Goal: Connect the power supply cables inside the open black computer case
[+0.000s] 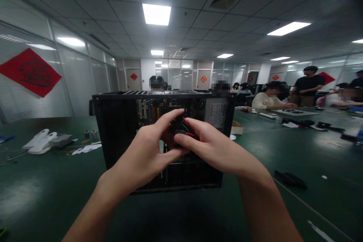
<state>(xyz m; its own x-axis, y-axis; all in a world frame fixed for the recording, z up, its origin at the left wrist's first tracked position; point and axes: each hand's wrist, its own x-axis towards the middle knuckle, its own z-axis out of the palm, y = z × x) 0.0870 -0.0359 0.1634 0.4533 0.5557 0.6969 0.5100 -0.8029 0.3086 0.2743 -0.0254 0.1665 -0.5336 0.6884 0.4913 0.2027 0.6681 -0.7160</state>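
Observation:
In front of me stands a black computer case (121, 136) with its side open, showing a circuit board with slots (143, 109) and a labelled power supply (216, 115). My right hand (212, 140) closes its thumb and fingers on a bundle of cables (185, 124) with red, green and black wires and a dark end. From the other side, my left hand (150, 140) curls around the same bundle, its thumb and forefinger curved around the dark part. Its remaining fingers are mostly hidden. Both hands are held before the open side of the case.
White plastic bags (42, 141) and papers lie on the green table (255, 204) at left. A small cardboard box (237, 127) stands right of the case. A black item (290, 179) lies further right. Other people sit and stand (308, 83) beyond.

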